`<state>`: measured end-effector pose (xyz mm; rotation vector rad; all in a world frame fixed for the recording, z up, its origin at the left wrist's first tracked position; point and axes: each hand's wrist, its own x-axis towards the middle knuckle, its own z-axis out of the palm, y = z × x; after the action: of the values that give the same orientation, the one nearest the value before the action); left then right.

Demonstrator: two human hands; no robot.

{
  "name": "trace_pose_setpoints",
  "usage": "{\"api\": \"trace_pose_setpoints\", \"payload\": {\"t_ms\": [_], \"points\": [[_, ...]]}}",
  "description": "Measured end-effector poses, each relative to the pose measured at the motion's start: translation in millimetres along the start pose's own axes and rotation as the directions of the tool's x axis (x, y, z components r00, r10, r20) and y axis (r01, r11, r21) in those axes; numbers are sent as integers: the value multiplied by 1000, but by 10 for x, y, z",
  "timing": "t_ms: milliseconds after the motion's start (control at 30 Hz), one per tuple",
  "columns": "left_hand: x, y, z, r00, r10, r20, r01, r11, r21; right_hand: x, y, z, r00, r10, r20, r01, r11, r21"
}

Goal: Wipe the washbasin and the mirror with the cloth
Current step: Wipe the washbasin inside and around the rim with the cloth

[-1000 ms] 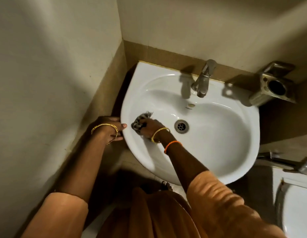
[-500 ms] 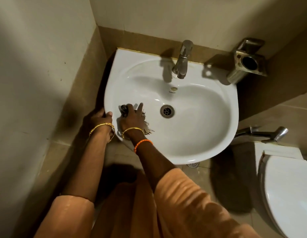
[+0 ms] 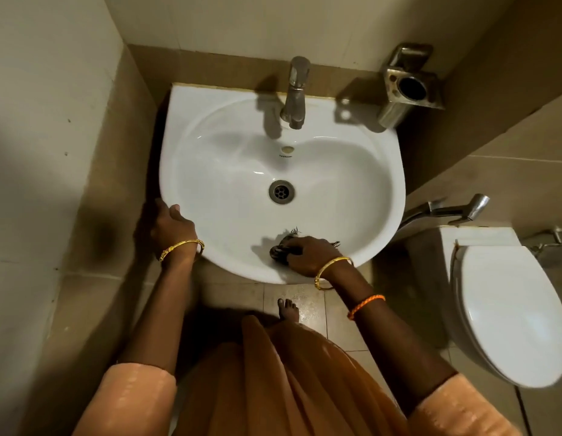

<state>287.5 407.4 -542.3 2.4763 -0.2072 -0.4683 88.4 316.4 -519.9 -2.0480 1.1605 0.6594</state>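
Observation:
A white washbasin point(image 3: 345, 190) is fixed to the tiled wall, with a metal tap point(image 3: 295, 96) at its back and a round drain point(image 3: 281, 191) in the bowl. My right hand point(image 3: 311, 254) presses a small dark patterned cloth point(image 3: 281, 250) against the inner front slope of the basin, just right of centre. Most of the cloth lies hidden under the fingers. My left hand point(image 3: 174, 225) grips the basin's left rim, thumb on top. No mirror is in view.
A metal holder point(image 3: 405, 89) is mounted on the wall at the back right. A white toilet with closed lid point(image 3: 506, 313) stands to the right, a spray handle point(image 3: 456, 210) above it. The left wall is close. My bare foot point(image 3: 287, 309) is on the wet floor tiles.
My right hand has swept the cloth from the basin's left inner side along the front to just right of centre. My left hand stays on the left rim. The view has shifted.

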Motion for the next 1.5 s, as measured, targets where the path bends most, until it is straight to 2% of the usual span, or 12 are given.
{"api": "trace_pose_setpoints", "payload": {"t_ms": [267,400,533,700,767,867,1000,1067,1167,1300,1400,1500], "points": [[-203,-81,82,996,-92,21,94,970,-224,211,-873,317,981,-166,-98,171,984,50],[-320,-168,195,982,-160,97,187,874,-448,62,-628,382,980,-153,-125,163,984,68],[-363,-61,246,974,-221,44,219,883,-414,-120,40,199,988,-91,-127,77,990,-115],[-402,11,298,973,-228,23,217,887,-407,138,578,-213,975,213,-62,-222,925,-309],[-385,20,324,969,-239,65,245,889,-388,230,411,-119,985,172,7,-164,948,-273],[-358,-22,343,966,-252,55,256,906,-338,356,-152,136,992,-37,122,43,998,-44],[-352,-89,374,968,-251,-3,235,910,-340,369,-513,248,982,-147,120,125,977,175],[-351,-65,376,968,-250,-2,237,919,-315,257,-311,170,977,-170,126,149,976,158],[-391,-36,354,973,-231,-27,217,944,-248,194,233,-119,983,-90,157,102,992,-70],[-525,49,344,987,-144,-75,129,977,-172,366,788,-410,984,142,-111,-169,940,-295],[-526,46,364,987,-120,-105,102,982,-162,438,570,-198,977,180,-119,-198,966,-166],[-473,42,357,990,-94,-104,76,984,-161,280,306,-10,1000,-2,11,3,997,-75]]}}
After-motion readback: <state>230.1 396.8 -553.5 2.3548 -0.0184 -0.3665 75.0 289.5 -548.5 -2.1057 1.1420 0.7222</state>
